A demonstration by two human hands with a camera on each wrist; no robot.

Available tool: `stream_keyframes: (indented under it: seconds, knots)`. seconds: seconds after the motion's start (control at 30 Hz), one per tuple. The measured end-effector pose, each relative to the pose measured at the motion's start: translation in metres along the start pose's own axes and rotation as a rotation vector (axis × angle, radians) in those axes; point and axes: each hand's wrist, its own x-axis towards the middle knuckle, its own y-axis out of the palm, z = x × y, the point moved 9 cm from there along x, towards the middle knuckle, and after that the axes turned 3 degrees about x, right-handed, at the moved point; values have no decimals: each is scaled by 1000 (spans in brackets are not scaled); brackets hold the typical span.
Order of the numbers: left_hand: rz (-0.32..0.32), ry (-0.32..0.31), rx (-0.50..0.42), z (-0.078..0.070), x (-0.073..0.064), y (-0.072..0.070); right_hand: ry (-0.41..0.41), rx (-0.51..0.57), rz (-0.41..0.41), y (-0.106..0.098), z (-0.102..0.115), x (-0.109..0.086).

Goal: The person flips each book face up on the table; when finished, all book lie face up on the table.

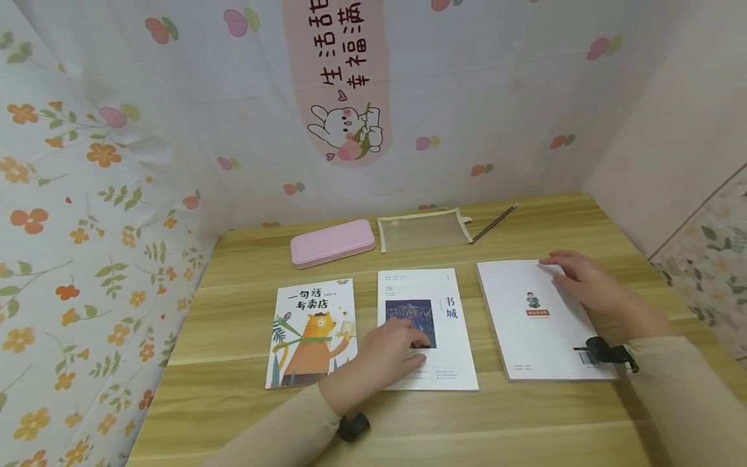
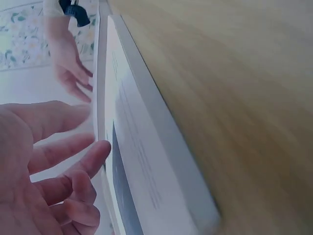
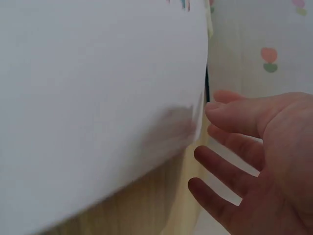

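Three books lie side by side on the wooden table. My left hand (image 1: 393, 350) is over the middle book (image 1: 446, 370), a white one with a dark picture on its cover; its fingers are loosely bent and hold nothing. In the left wrist view the fingertips come close over that cover. At the top right corner of the right-hand book (image 1: 525, 350), white with a small reading figure and a barcode, is my right hand (image 1: 601, 292). Its fingers are spread and relaxed beside the corner in the right wrist view. The left-hand book (image 1: 315, 344) shows an orange cat.
Behind the books are a pink pencil case (image 1: 332, 243), a see-through zip pouch (image 1: 423, 233) and a thin dark pencil-like stick (image 1: 495, 224). A patterned curtain (image 1: 467, 84) hangs along the table's back edge (image 1: 548, 198).
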Motion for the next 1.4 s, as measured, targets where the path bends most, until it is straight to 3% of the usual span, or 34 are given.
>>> stream_keyframes:
  seconds: [0.23, 0.53, 0.7, 0.87, 1.2, 1.4]
  knots:
    - [61, 32, -28, -29, 28, 12, 15, 11, 15, -6, -18, 3]
    - [78, 110, 20, -72, 50, 23, -180, -28, 52, -10, -22, -2]
    - [105, 135, 45, -89, 57, 31, -294, -2, 13, -12, -21, -7]
    - [110, 146, 49, -96, 62, 36, -361, -23, -19, -13, -20, -8]
    - [100, 102, 96, -101, 73, 41, -326, -62, -32, -11, -26, -6]
    - [86, 60, 56, -100, 74, 46, -281, -32, -32, -12, -32, -7]
